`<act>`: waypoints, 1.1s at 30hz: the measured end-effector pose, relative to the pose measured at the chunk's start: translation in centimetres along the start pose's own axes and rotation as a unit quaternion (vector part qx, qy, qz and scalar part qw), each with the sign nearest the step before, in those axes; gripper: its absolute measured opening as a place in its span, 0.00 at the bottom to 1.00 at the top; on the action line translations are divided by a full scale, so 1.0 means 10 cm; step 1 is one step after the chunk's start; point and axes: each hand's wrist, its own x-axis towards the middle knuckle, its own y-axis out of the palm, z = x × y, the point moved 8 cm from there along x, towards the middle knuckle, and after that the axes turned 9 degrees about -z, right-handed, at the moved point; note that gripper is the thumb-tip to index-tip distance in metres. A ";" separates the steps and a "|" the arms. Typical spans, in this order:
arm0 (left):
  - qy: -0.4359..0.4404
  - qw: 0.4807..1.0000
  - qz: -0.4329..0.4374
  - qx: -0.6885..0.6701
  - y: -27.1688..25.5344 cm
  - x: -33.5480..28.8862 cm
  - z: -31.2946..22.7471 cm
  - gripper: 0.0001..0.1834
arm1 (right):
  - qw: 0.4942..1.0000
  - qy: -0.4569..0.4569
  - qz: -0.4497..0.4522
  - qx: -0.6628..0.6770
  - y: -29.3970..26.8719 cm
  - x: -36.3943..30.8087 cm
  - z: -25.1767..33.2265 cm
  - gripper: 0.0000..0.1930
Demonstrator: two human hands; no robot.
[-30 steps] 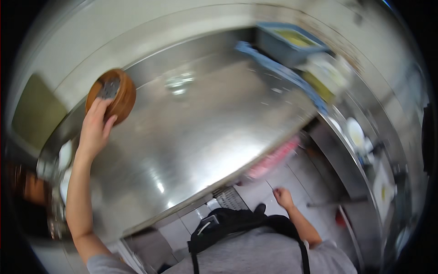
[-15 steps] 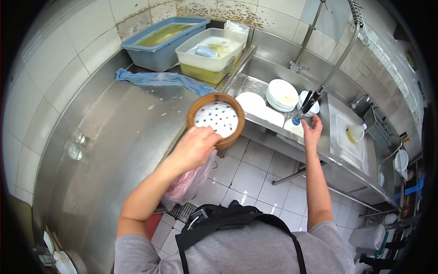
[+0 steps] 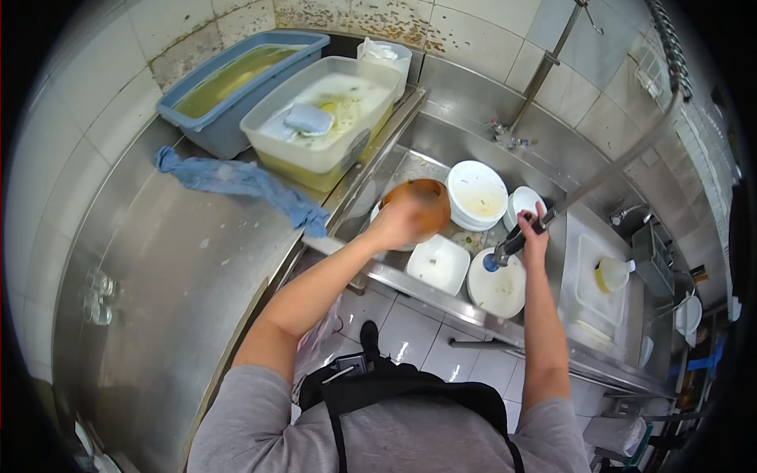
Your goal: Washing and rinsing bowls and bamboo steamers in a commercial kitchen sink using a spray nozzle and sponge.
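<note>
Stands at a stainless-steel sink (image 3: 461, 138), reaching over its front rim with both arms. Grips a round brown wooden bowl (image 3: 427, 203) in the left hand (image 3: 397, 223), clamping its near left side, with fingers too blurred to tell apart. Holds that bowl tilted over the left part of the basin, just left of a stack of white bowls (image 3: 477, 193) and near a squarish white dish (image 3: 438, 264); cannot tell of any contact beneath. Closes the right hand (image 3: 535, 236) around the black handle of a spray nozzle (image 3: 511, 243), aiming its blue-tipped end down and leftward over a round white plate (image 3: 498, 288). Has a smaller white bowl (image 3: 526, 203) just beyond the right hand, beside the stack. Shows, right of the basin, a clear bottle of yellow liquid (image 3: 611, 274) on a white tray (image 3: 585, 272). Shows, on the left, a steel counter (image 3: 165, 315) bearing a crumpled blue cloth (image 3: 236, 183) and small clear glasses (image 3: 96, 299) well apart from the hands. Includes, at the back, a blue tub (image 3: 213, 135) of murky yellowish liquid, beside a translucent tub (image 3: 296, 162) of foamy water holding a pale blue sponge (image 3: 309, 120). Wears a grey short-sleeved shirt (image 3: 414, 433).
</note>
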 end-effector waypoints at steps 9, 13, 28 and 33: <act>-0.079 0.973 0.165 0.138 1.22 0.33 1.30 0.15 | 0.988 0.000 -0.068 0.140 0.57 0.32 -0.33 0.14; -0.036 0.956 0.199 0.214 1.51 0.08 1.56 0.13 | 0.970 -0.046 -0.083 0.226 1.00 0.38 -0.13 0.06; 0.013 0.915 0.286 0.283 1.60 -0.17 1.95 0.07 | 0.964 -0.170 0.027 0.204 1.74 0.56 0.58 0.05; -0.022 0.984 0.163 0.069 1.44 0.11 1.72 0.10 | 0.968 -0.186 0.008 0.170 1.52 0.50 0.71 0.04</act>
